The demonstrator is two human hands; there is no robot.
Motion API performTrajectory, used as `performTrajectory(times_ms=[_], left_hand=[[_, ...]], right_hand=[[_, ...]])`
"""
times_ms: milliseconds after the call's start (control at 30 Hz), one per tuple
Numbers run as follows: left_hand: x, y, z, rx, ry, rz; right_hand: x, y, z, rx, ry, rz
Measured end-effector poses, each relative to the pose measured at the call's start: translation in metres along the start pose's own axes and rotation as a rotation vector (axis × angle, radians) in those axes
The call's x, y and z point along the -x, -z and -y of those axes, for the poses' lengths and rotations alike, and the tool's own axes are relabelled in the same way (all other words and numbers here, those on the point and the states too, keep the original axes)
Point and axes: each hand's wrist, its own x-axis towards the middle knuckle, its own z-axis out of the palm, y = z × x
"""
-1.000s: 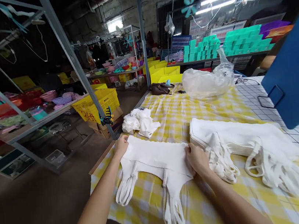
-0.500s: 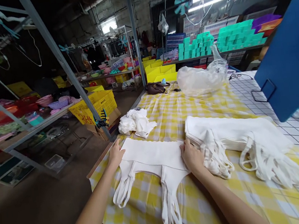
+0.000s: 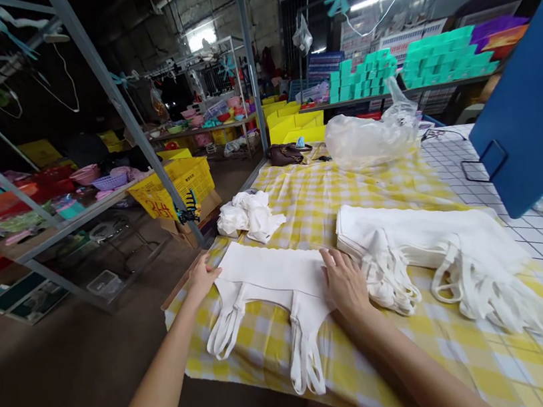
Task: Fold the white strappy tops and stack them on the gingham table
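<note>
Uncurled since earlier, the right hand [image 3: 347, 282] lay spread on the white garment [image 3: 271, 268]; the left hand [image 3: 203, 279], loosely spread, touched the garment's left edge.

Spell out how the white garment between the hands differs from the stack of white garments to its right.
The garment lies thin and spread out; the stack is thick with layers. The garment's straps form two slim bunches, while the stack's spill in bulky tangles. The left hand and right hand touch the garment; neither grips the stack. Both are white and lie on the yellow checked cloth.
</note>
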Motion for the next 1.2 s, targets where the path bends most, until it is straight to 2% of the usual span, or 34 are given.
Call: performTrajectory(times_ms=[133,233,500,633,833,1067,1200], left_hand=[[0.005,-0.001,0.008,0.029,-0.031,-0.004],[0.005,-0.001,0.008,-0.018,0.000,0.003],[-0.003,-0.010,-0.007,-0.085,0.032,0.001],[-0.004,-0.017,-0.012,-0.131,0.011,0.008],[0.003,-0.014,-0.024,-0.223,-0.017,0.027],[0.019,-0.023,-0.034,-0.377,-0.133,-0.038],[0.012,-0.022,-0.035,-0.415,-0.126,-0.087]], right_hand=[[0.016,-0.007,-0.002,-0.048,0.080,0.023],[0.021,-0.012,-0.003,-0.068,0.097,0.035],[0.024,-0.019,-0.004,-0.040,0.106,-0.108],[0.024,-0.021,-0.004,-0.035,0.110,-0.132],[0.024,-0.023,-0.005,-0.043,0.101,-0.127],[0.024,-0.026,-0.007,-0.055,0.099,-0.136],[0.025,-0.026,-0.007,-0.056,0.094,-0.129]])
